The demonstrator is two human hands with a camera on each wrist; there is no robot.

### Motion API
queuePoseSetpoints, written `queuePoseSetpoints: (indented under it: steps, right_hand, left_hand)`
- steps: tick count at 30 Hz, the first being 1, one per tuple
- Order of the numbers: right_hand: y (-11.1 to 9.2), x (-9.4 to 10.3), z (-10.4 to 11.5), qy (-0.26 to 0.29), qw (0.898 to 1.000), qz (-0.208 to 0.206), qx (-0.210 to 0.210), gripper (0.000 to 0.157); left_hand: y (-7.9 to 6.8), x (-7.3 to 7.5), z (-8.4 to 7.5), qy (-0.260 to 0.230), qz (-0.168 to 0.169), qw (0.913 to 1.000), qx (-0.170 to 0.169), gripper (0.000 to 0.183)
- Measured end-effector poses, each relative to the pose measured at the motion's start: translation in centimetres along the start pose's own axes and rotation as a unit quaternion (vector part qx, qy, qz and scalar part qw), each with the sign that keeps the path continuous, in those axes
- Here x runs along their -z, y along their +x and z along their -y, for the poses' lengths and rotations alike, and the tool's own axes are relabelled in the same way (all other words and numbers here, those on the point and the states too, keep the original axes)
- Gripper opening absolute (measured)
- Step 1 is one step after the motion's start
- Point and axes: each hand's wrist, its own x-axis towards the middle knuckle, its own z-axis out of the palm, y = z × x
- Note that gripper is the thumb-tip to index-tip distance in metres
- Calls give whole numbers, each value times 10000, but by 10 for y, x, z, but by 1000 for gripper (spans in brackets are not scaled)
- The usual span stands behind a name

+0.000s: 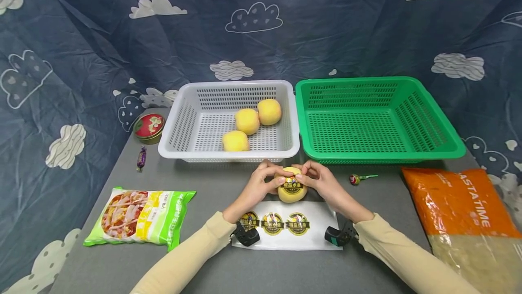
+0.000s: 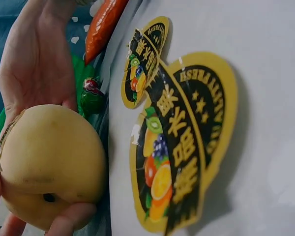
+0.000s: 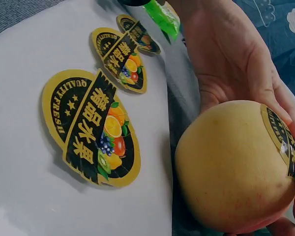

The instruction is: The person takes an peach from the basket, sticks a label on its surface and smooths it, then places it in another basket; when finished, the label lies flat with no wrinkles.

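Both hands hold a pale yellow apple (image 1: pixel 292 198) between them, just behind the white sticker sheet (image 1: pixel 289 242). My left hand (image 1: pixel 259 184) grips its left side and my right hand (image 1: pixel 325 184) its right side, with the thumbs at the upper edge of a black-and-gold oval sticker (image 1: pixel 292 186) on the apple. The right wrist view shows that sticker (image 3: pixel 280 135) lying along the apple's curve, near the thumb. Left on the sheet are three more stickers in a row, among them a middle one (image 1: pixel 272 224) and a right one (image 1: pixel 298 224).
A white basket (image 1: pixel 228 154) with three yellow apples stands behind the hands, beside a green basket (image 1: pixel 383 155). On the left lie a green food bag (image 1: pixel 138 217), a purple candy (image 1: pixel 141 159) and a red tin (image 1: pixel 149 127). A lollipop (image 1: pixel 355 179) and an orange pasta bag (image 1: pixel 461 203) lie right.
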Motion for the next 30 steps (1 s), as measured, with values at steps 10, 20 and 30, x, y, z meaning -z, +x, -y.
queuePoseSetpoints:
  steps: [10, 20, 30]
  right_hand:
    - [-6, -8, 3, -1168, 9929, -64, 229, 49]
    - [-7, 4, -3, 376, 9985, 383, 127, 34]
    - [-5, 14, -7, 417, 9979, 472, -123, 31]
  left_hand:
    - [-1, 0, 2, -219, -129, 9997, 51, 23]
    - [0, 1, -2, -145, -34, 9998, 101, 24]
    - [0, 2, -2, 63, 64, 9999, 101, 23]
